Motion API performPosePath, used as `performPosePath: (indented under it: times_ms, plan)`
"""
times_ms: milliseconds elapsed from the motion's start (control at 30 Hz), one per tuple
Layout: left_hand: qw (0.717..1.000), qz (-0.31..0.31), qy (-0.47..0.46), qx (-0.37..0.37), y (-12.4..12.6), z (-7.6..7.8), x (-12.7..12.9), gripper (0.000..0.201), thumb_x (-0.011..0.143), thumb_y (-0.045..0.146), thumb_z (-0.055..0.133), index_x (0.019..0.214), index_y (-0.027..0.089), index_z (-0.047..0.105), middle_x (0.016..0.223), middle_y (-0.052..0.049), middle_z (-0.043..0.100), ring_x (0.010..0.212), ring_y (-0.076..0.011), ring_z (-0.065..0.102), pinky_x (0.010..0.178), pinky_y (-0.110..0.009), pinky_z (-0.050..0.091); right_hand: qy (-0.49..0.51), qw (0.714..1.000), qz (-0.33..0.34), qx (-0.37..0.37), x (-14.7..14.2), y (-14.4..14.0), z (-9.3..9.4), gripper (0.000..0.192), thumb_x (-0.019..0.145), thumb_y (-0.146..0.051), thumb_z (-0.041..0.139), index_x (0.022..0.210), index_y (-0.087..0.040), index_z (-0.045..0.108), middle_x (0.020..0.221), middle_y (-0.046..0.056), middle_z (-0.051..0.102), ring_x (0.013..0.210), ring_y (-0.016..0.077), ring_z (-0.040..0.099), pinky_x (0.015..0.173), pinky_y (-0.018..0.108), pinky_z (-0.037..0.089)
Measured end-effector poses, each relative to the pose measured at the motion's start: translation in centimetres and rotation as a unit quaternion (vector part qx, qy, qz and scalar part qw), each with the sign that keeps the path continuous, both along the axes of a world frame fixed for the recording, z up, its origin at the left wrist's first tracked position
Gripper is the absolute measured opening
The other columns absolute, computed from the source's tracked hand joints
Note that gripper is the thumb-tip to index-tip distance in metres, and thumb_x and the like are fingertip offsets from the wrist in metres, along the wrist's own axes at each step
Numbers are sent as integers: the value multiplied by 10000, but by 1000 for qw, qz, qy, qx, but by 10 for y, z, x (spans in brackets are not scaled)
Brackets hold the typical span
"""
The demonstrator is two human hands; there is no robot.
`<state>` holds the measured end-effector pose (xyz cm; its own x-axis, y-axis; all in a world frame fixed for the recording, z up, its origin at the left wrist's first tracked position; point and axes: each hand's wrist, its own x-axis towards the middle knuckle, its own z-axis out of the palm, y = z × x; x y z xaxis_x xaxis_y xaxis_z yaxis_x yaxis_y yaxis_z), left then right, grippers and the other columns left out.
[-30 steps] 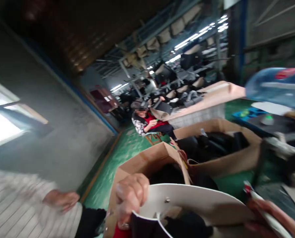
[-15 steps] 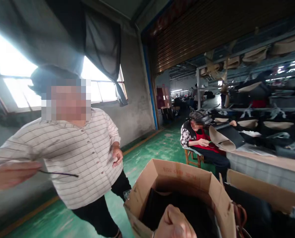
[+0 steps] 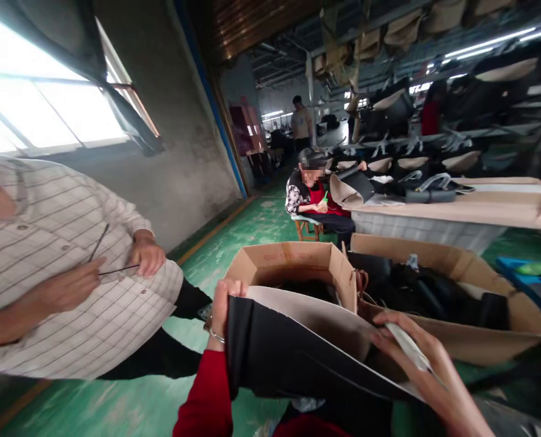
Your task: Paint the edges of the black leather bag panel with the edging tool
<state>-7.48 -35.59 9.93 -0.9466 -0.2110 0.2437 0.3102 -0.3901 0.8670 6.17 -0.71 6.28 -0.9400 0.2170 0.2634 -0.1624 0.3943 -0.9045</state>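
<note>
My left hand (image 3: pixel 225 306) is closed on the upper left corner of a black leather-like bag piece (image 3: pixel 298 352), held in front of me. Its pale lining (image 3: pixel 307 309) faces up along the opened top edge. My right hand (image 3: pixel 413 358) lies at the far right end of that edge. Between its thumb and fingers is a slim, pale hand tool (image 3: pixel 409 346) with a thin dark tip; its exact kind is unclear. Just beyond the bag piece stands an open cardboard box (image 3: pixel 293 258) with dark material inside.
To my left stands a person in a striped shirt (image 3: pixel 61 261), holding dark-framed glasses (image 3: pixel 118 267). Another person (image 3: pixel 313 188) sits working on a bag piece. A second carton (image 3: pixel 456 340) holds dark pieces. Behind it runs a long table (image 3: pixel 443 209).
My view has swung right and downward. The fist over the box has given way to both hands at the black bag piece. The striped-shirt person's hands have come together before the body.
</note>
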Motion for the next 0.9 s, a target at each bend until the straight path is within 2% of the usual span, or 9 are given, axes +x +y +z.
performPosePath:
  times_ms: [67, 167, 267, 467, 667, 767, 900]
  plan:
    - [1000, -4, 14, 13, -13, -4, -3, 675, 849, 645, 709, 508, 200, 332, 491, 53, 289, 523, -111, 369, 568, -271, 432, -31, 998, 35, -38, -13, 0, 6, 392, 836, -590, 734, 979, -230, 673, 796, 33, 688, 703, 244, 667, 622, 324, 541]
    - [1000, -3, 19, 17, -30, -6, -7, 644, 868, 579, 724, 507, 200, 349, 494, 49, 298, 543, -120, 388, 587, -283, 420, -42, 995, 68, -67, -42, -11, 9, 412, 811, -581, 752, 953, -208, 649, 739, 6, 659, 649, 210, 617, 589, 290, 480]
    - [999, 7, 23, 22, -37, -9, -9, 625, 861, 582, 731, 515, 201, 376, 491, 53, 305, 541, -119, 379, 594, -287, 418, -34, 994, 69, -75, -56, -21, 4, 429, 812, -596, 749, 963, -208, 642, 719, -7, 635, 627, 196, 581, 593, 288, 447]
    - [999, 0, 26, 39, -34, -15, -18, 674, 825, 611, 754, 498, 201, 331, 473, 57, 290, 540, -118, 366, 627, -280, 435, -45, 992, 81, -90, -53, -19, -5, 411, 831, -571, 737, 1002, -212, 633, 741, -8, 635, 637, 193, 573, 610, 290, 434]
    - [998, -4, 6, 58, -30, -20, -20, 675, 810, 572, 789, 506, 201, 313, 469, 64, 261, 507, -111, 340, 585, -267, 408, -66, 993, 63, -78, -51, -13, -6, 414, 811, -556, 743, 1011, -208, 643, 774, -4, 651, 698, 209, 609, 654, 292, 455]
    - [997, -11, -15, 81, -27, -21, -21, 677, 788, 557, 814, 526, 202, 300, 487, 72, 253, 515, -105, 345, 612, -265, 437, -67, 993, 56, -74, -50, -13, -9, 410, 817, -565, 737, 1006, -211, 653, 764, -3, 651, 685, 209, 609, 639, 292, 465]
    - [996, -1, -35, 82, -13, -16, -16, 645, 858, 534, 755, 545, 213, 291, 511, 69, 259, 515, -106, 356, 611, -276, 457, -18, 994, 71, -77, -40, -12, -23, 371, 821, -563, 740, 999, -241, 692, 843, 32, 687, 747, 252, 658, 686, 339, 546]
